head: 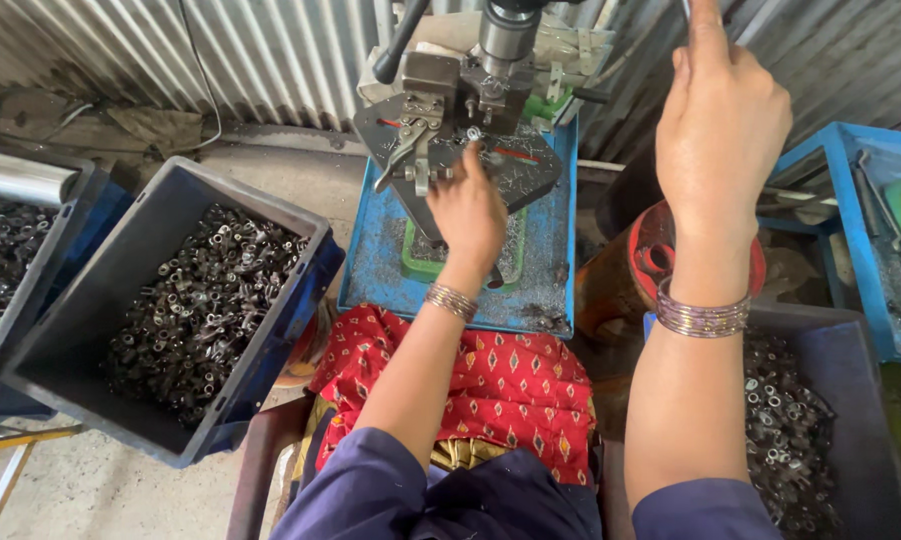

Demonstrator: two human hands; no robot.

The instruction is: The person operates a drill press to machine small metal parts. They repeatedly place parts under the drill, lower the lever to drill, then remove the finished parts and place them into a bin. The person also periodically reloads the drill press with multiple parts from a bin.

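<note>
At the far middle of the scene there's one small bench drill press [490, 60] standing on a blue metal tray [380, 250], with a dark steel jig plate [530, 175] under the spindle. From where I'm watching, the left hand [467, 215] is stretched out onto that plate, fingertips pinched narrow on one small shiny ring-shaped part [474, 133] sitting right below the spindle. I can't tell if it's fully gripped or just being nudged into place, since the fingers hide most of it.

The right hand [720, 125] is up high on the right, closed around the feed lever [686, 8], of which only a thin stub shows at the top edge of the frame. Each wrist has a stack of bangles; they're too tightly bunched for me to count.

Bin count: I make it three crates of small dark metal parts. One big blue crate [300, 300] is tilted on the near left and about half full, a second one [0, 250] at the far left edge is cut off by the frame, and a grey one [850, 350] on the near right sits just beside the right forearm. There are way too many parts to count in any of them.

One red patterned cloth [500, 385] lies across the lap, touching the near edge of the tray. There's corrugated sheet metal wall [220, 50] behind everything, and one more blue tray [850, 220] on the far right.
</note>
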